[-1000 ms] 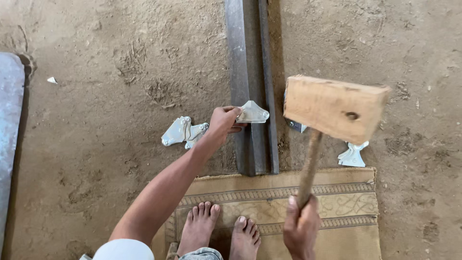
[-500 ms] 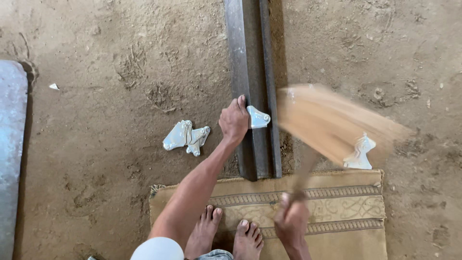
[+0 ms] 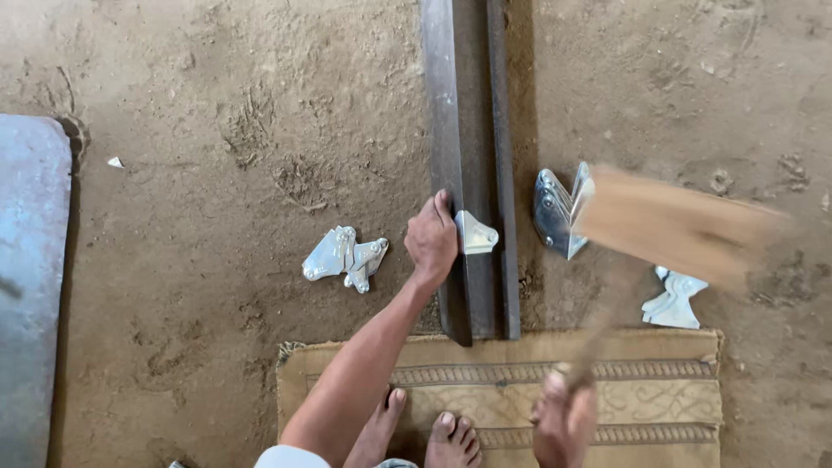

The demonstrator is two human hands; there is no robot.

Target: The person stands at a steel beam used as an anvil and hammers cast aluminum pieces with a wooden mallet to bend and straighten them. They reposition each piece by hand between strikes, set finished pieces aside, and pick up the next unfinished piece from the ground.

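Fingers of the left hand [image 3: 431, 240] pinch a small metal bracket [image 3: 476, 233] against the steel rail [image 3: 459, 130], while the right hand [image 3: 563, 420] grips a blurred wooden mallet [image 3: 676, 227].

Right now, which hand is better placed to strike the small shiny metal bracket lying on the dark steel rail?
The right hand. It grips the handle of the wooden mallet, whose blurred head is raised beside the dark steel rail. The left hand is occupied, pinning the small shiny metal bracket.

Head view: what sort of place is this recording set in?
Probably an informal ground-level metal workshop. The floor is bare packed dirt, a steel rail lies on it as an anvil, and small shiny metal pieces are scattered about. The person squats barefoot on a woven mat, swinging a wooden mallet.
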